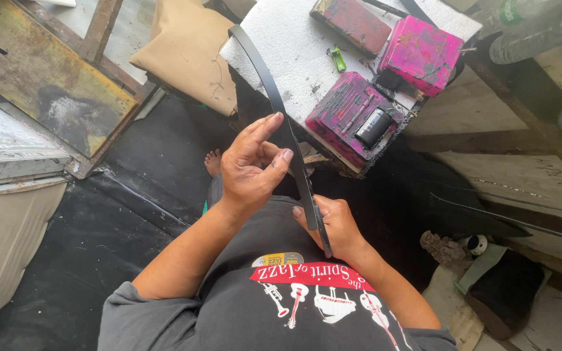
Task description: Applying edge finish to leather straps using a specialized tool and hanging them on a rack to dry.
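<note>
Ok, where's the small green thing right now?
In the head view, the small green object lies upper centre on the white foam slab, left of the pink box and above the open pink tray.

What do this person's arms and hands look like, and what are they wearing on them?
Both the left hand and the right hand are bare, with no gloves, rings or watch in view. The forearms are bare too. Short dark grey T-shirt sleeves cover only the upper arms.

Wearing a dark grey short-sleeved T-shirt (242, 312) with sleeves ending above the elbows. Printed across the chest: a red banner with white lettering, a small yellow patch above it, white and red musical instruments below. Bare forearms, bare hands, no rings or watch visible.
</note>
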